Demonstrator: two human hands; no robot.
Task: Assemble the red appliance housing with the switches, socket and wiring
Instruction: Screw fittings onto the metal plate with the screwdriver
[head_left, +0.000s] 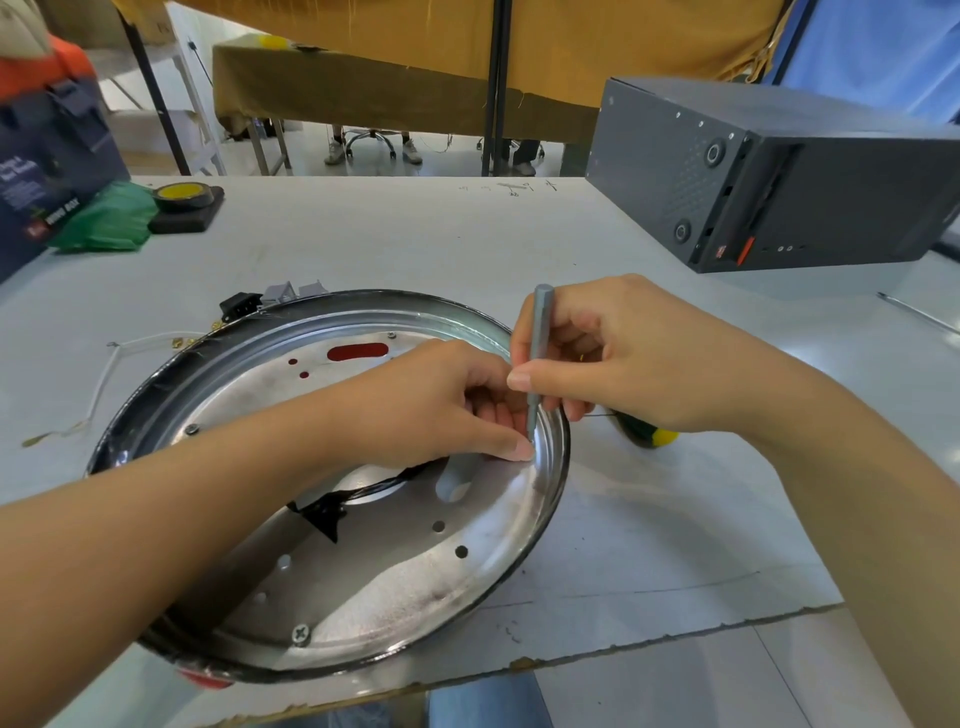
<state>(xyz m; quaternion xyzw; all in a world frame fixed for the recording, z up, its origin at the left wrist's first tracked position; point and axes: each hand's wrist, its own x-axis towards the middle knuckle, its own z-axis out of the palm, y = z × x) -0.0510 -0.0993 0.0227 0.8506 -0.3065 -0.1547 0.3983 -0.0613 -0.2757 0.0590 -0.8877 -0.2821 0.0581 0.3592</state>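
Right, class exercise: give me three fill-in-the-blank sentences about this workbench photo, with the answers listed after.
1. The right hand holds a grey ____ upright over the metal plate.
2. The left hand steadies the tool's tip near the plate's ____ edge.
3. The roll of tape has a ____ centre.

Answers: screwdriver; right; yellow

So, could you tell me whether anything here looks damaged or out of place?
The table's near edge looks chipped and ragged, exposing brown core. The black computer case lies on its side. Otherwise nothing stands out.
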